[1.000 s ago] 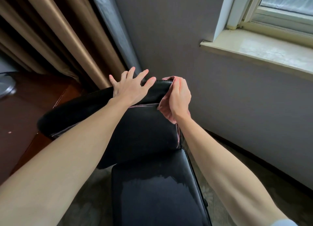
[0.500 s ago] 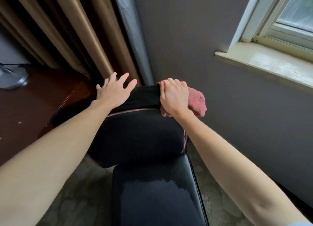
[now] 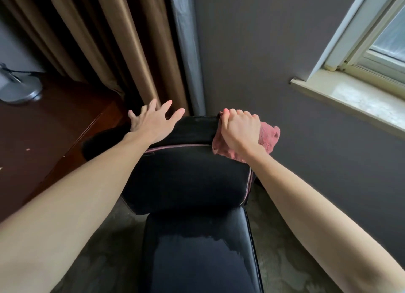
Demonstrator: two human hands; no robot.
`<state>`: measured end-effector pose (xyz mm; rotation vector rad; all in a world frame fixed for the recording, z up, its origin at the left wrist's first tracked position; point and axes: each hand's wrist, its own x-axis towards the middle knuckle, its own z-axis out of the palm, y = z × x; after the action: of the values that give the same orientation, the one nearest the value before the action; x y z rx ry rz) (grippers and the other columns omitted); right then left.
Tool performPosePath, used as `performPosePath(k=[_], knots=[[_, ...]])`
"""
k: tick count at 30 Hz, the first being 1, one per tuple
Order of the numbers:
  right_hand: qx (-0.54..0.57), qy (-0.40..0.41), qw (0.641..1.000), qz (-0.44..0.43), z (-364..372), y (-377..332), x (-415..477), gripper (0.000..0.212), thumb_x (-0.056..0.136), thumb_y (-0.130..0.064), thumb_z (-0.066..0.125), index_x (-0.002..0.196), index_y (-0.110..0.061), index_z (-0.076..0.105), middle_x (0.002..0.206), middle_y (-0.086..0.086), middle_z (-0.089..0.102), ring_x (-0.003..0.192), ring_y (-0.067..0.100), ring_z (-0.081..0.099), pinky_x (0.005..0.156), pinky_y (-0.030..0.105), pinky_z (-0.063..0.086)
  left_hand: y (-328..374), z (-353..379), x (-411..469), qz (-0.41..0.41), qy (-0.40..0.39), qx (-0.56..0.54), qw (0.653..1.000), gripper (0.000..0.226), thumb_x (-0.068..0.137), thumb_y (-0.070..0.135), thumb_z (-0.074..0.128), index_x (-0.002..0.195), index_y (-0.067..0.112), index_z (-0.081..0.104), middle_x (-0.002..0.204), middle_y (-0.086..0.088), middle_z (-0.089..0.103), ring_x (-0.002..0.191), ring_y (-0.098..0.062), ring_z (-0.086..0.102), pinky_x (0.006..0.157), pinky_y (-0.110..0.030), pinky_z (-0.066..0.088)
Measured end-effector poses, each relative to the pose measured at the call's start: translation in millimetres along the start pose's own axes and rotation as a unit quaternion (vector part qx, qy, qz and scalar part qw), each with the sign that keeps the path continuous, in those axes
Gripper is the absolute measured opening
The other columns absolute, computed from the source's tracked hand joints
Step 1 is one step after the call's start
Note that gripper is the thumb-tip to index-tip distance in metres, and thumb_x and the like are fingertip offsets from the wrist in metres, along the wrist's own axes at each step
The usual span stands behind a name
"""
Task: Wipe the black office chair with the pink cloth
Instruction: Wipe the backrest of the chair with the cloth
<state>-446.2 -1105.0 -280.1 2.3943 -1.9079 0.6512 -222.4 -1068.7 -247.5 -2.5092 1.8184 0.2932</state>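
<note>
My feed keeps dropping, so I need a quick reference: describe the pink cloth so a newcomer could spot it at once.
Find the black office chair in the middle of the view. Along the top of its backrest, at the right end, the right hand grips the pink cloth, which bunches out past the knuckles. Unlike the chair's thin pinkish piping, it is a fluffy, crumpled wad.
</note>
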Motion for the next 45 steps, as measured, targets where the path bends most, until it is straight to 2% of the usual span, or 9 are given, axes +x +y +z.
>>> performPosePath(k=[7, 16, 23, 27, 29, 31, 38, 42, 45], knots=[[-0.002, 0.043, 0.997, -0.070, 15, -52, -4, 0.042, 0.098, -0.029, 0.032, 0.068, -0.014, 0.058, 0.068, 0.005, 0.064, 0.062, 0.029, 0.057, 0.064, 0.036, 0.035, -5, 2, 3, 0.000, 0.005, -0.022, 1.000, 0.068, 0.095, 0.072, 0.011, 0.154, 0.042, 0.023, 0.164, -0.006, 0.020, 0.146, -0.031, 0.025, 0.115, -0.056, 0.017], [-0.012, 0.026, 0.999, 0.034, -5, 24, -18, 0.032, 0.101, -0.035, 0.030, 0.075, -0.022, 0.041, 0.084, 0.006, 0.062, 0.082, 0.031, 0.056, 0.081, 0.041, 0.036, 14, 7, 9, 0.018, 0.003, -0.010, 1.000, 0.067, 0.095, 0.069, 0.012, 0.154, 0.039, 0.021, 0.163, -0.007, 0.021, 0.146, -0.031, 0.027, 0.116, -0.059, 0.015], [-0.006, 0.010, 1.000, 0.021, 6, -42, -12, 0.052, 0.094, -0.041, 0.016, 0.090, -0.017, 0.062, 0.096, 0.005, 0.066, 0.094, 0.028, 0.055, 0.090, 0.044, 0.030, 0, 6, 7, 0.009, 0.011, -0.015, 1.000, 0.068, 0.095, 0.068, 0.013, 0.154, 0.037, 0.024, 0.161, -0.007, 0.027, 0.144, -0.031, 0.030, 0.115, -0.059, 0.016], [0.005, -0.046, 0.983, 0.179, -13, -5, -18, 0.077, 0.085, -0.077, 0.023, 0.141, -0.027, 0.040, 0.149, 0.013, 0.036, 0.142, 0.032, 0.022, 0.113, 0.052, 0.010, 9, 5, 4, 0.021, 0.009, -0.021, 1.000, 0.069, 0.095, 0.067, 0.014, 0.155, 0.035, 0.022, 0.162, -0.009, 0.024, 0.145, -0.031, 0.028, 0.116, -0.059, 0.013], [0.038, -0.088, 0.963, 0.250, -19, 4, -25, 0.093, 0.082, -0.083, 0.023, 0.148, -0.019, 0.033, 0.154, 0.016, 0.029, 0.145, 0.034, 0.015, 0.117, 0.055, 0.004, 12, 5, 4, 0.026, 0.009, -0.019, 0.999, 0.068, 0.096, 0.067, 0.014, 0.155, 0.034, 0.021, 0.162, -0.009, 0.023, 0.146, -0.032, 0.026, 0.116, -0.061, 0.011], [0.039, -0.084, 0.960, 0.263, -18, -2, -24, 0.086, 0.086, -0.077, 0.024, 0.140, -0.013, 0.043, 0.146, 0.016, 0.039, 0.141, 0.034, 0.024, 0.118, 0.057, 0.004, 13, 6, 5, 0.028, 0.009, -0.017, 0.999, 0.068, 0.096, 0.067, 0.014, 0.155, 0.035, 0.021, 0.162, -0.009, 0.023, 0.146, -0.032, 0.026, 0.116, -0.062, 0.010], [0.049, 0.015, 0.991, 0.125, 2, -58, -21, 0.038, 0.102, -0.032, 0.033, 0.110, -0.011, 0.063, 0.116, 0.009, 0.064, 0.114, 0.030, 0.050, 0.110, 0.042, 0.022, 8, 2, 2, 0.041, -0.010, -0.052, 0.998, 0.068, 0.096, 0.067, 0.017, 0.156, 0.035, 0.018, 0.165, -0.006, 0.017, 0.147, -0.030, 0.022, 0.115, -0.056, 0.014], [0.067, -0.003, 0.997, 0.034, -4, -52, -20, 0.036, 0.100, -0.040, 0.037, 0.122, -0.021, 0.058, 0.122, 0.004, 0.062, 0.119, 0.027, 0.049, 0.106, 0.042, 0.024, -4, -6, 2, 0.051, -0.003, -0.071, 0.996, 0.075, 0.093, 0.074, 0.025, 0.156, 0.034, 0.018, 0.165, -0.006, 0.013, 0.149, -0.032, 0.019, 0.115, -0.063, 0.015], [-0.002, -0.032, 0.996, 0.079, -12, -11, -23, 0.050, 0.097, -0.059, 0.030, 0.137, -0.036, 0.048, 0.140, 0.007, 0.050, 0.131, 0.028, 0.038, 0.110, 0.048, 0.017, -20, -7, 2, 0.024, -0.002, -0.052, 0.998, 0.080, 0.090, 0.079, 0.022, 0.156, 0.033, 0.020, 0.164, -0.007, 0.016, 0.147, -0.033, 0.021, 0.114, -0.064, 0.018]])
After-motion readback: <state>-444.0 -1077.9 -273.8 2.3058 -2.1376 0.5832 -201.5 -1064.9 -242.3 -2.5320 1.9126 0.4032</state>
